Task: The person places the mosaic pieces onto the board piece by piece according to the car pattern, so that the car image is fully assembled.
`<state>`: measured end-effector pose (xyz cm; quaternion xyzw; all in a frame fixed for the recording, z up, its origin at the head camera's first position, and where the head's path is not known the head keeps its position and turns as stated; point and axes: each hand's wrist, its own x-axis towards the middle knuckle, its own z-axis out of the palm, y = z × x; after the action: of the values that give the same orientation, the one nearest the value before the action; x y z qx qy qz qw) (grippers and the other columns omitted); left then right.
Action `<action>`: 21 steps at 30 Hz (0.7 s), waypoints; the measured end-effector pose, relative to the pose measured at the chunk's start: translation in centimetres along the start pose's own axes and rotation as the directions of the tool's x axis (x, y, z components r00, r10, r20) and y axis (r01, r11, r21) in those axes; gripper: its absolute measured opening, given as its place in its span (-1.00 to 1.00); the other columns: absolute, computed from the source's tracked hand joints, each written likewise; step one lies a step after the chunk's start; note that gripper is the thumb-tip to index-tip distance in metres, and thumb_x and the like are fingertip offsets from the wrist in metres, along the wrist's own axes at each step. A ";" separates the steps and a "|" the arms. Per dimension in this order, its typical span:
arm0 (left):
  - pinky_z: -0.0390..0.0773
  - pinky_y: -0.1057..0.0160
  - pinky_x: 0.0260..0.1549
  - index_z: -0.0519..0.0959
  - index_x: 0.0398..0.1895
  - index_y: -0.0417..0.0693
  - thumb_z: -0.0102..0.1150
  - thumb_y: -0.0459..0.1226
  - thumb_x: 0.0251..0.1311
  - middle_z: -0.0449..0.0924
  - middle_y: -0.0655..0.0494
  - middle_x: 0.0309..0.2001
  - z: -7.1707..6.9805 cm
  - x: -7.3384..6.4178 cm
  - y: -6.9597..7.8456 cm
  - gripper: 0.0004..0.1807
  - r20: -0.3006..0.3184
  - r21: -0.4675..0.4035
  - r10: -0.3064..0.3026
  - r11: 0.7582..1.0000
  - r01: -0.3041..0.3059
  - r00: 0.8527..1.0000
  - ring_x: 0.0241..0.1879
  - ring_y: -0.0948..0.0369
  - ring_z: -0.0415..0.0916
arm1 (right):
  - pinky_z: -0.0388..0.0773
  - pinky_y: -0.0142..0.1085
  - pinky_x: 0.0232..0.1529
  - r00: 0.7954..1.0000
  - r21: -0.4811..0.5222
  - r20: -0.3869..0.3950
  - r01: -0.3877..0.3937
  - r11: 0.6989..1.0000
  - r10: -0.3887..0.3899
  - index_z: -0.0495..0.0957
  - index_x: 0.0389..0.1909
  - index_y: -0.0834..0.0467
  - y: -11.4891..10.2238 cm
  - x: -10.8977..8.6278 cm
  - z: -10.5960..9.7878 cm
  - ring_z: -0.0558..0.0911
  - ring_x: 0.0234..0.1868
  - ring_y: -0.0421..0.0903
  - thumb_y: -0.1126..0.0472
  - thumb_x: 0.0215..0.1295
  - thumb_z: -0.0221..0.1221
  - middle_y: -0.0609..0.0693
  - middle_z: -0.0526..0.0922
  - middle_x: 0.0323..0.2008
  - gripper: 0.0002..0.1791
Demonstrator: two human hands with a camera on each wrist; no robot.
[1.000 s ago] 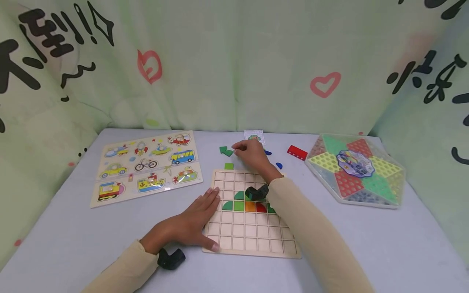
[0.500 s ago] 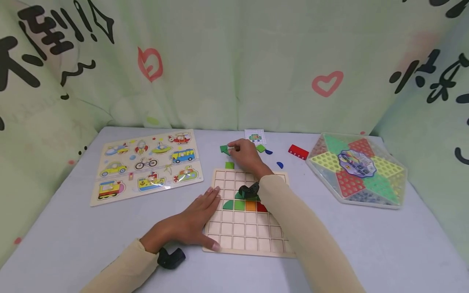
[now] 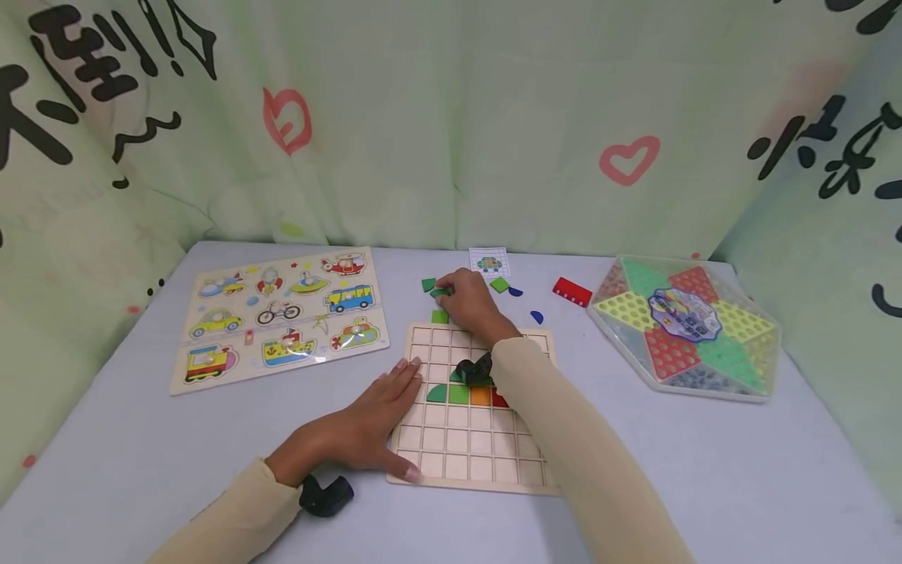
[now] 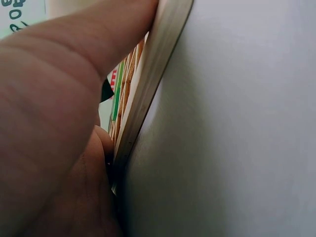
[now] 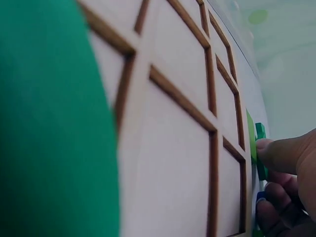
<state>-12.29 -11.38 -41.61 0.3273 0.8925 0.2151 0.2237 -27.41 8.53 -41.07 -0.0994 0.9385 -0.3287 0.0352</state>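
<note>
My left hand (image 3: 373,419) lies with fingers spread along the left edge of the wooden grid board (image 3: 447,446); the left wrist view shows its thumb against the board's rim (image 4: 158,64). Green, orange and red pieces, including an orange square (image 3: 481,395), sit in the grid, partly hidden by my right arm. Beyond the board's far edge, my right hand (image 3: 474,301) pinches a small dark green piece (image 3: 441,292) between thumb and finger. That green piece (image 5: 261,168) also shows at the thumb in the right wrist view. A light green square (image 3: 440,316) lies just below these fingers.
Near the hand lie another green piece (image 3: 427,284), a green square (image 3: 500,284), blue pieces (image 3: 537,317) and a pattern card (image 3: 489,262). A red dotted strip (image 3: 572,292) and hexagonal box (image 3: 683,329) are at right. A vehicle puzzle board (image 3: 282,321) is at left.
My right hand has moved a little left and toward me, onto a dark green piece. The light green square by the card has come into view. My left hand stays put.
</note>
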 end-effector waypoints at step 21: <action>-0.34 0.05 0.40 -0.25 0.56 -0.12 0.36 0.34 -0.16 -0.52 0.10 0.55 0.0 0.0 0.1 0.40 0.002 -0.018 -0.011 1.000 0.011 1.000 0.47 0.19 -0.64 | 0.48 -0.19 0.00 1.000 0.102 0.018 -0.005 0.995 0.004 0.63 0.05 0.18 0.3 -0.6 -1.0 0.52 -0.08 -0.06 0.29 0.37 0.16 0.04 0.60 -0.07 -0.73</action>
<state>-12.20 -11.31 -41.51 0.3206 0.8920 0.2216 0.2288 -26.97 9.47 -40.49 -0.0982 0.9203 -0.3754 0.0492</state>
